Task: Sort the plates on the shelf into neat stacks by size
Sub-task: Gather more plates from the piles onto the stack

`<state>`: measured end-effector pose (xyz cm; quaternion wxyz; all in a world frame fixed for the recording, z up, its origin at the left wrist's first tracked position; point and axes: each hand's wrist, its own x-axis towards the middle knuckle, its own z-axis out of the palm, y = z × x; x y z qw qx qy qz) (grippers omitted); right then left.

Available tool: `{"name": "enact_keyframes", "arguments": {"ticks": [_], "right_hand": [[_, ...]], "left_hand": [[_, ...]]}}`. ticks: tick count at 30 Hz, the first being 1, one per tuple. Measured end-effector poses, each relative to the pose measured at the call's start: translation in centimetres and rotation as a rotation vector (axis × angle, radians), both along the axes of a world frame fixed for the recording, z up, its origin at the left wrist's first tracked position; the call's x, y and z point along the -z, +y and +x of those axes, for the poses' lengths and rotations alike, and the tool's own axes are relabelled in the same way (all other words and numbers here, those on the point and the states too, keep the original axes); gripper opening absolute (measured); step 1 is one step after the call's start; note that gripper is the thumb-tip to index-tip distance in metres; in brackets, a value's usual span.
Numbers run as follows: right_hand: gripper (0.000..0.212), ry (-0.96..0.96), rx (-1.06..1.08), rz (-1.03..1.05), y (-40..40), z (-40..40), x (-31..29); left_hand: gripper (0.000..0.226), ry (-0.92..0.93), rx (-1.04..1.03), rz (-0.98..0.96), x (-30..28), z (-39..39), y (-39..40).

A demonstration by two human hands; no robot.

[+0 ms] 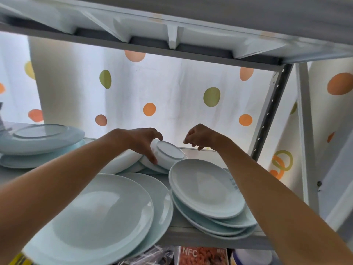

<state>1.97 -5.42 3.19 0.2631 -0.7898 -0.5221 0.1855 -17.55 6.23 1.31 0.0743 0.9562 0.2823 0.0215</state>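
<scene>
Viewing: head camera, looking forward and down into a shelf (183,236) bay holding pale plates.
Left hand (142,143): reached to the back of the bay, fingers over the far rim and thumb on the near rim of a small plate (168,153); grasping it.
Small plate: upside down, foot ring facing the camera, tilted, resting on other tilted plates at the rear centre.
Right hand (198,137): raised just right of the small plate, fingers curled loosely downward, holding nothing, not touching any plate.
Rear pile (124,161): several plates leaning under the small plate and the left hand; count cannot be told.
Front left: two large plates (95,217), upright face, the nearer one overlapping the farther, front edges passing the shelf lip.
Front right: medium stack (206,190) of about four plates, face up, unevenly offset, the top one slid back and left; its left edge is just beside the large plates.
Far left: stack (42,138) with an inverted large plate on top, well apart from the hands.
Backdrop: white curtain (172,96) with orange and green dots behind the bay.
Above: underside of the upper shelf (191,25).
Below: packet marked NFC (202,255) on the lower level, partly cut off.
</scene>
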Motion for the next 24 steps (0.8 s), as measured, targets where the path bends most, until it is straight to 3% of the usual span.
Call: {"name": "enact_keyframes", "arguments": {"ticks": [5,9,14,19,24], "right_hand": [[0.026,-0.075,-0.052,-0.189,3.4,-0.4,0.8],[0.04,-0.311,0.033,-0.348,4.3,0.1,3.0],[0.071,-0.198,0.086,-0.392,5.0,0.8,4.2],[0.053,-0.066,0.111,-0.282,5.0,1.4,4.1],[0.044,0.154,0.109,-0.161,4.4,2.6,3.4]], "left_hand": [[0.088,0.063,0.0,-0.059,0.1,0.7,0.7],[0.103,0.164,-0.043,-0.008,0.7,1.4,0.8],[0.07,0.11,-0.002,0.013,1.2,1.8,0.7],[0.03,0.144,0.15,0.374,1.9,2.3,0.0],[0.022,0.093,0.166,0.791,1.6,3.6,0.1]]}}
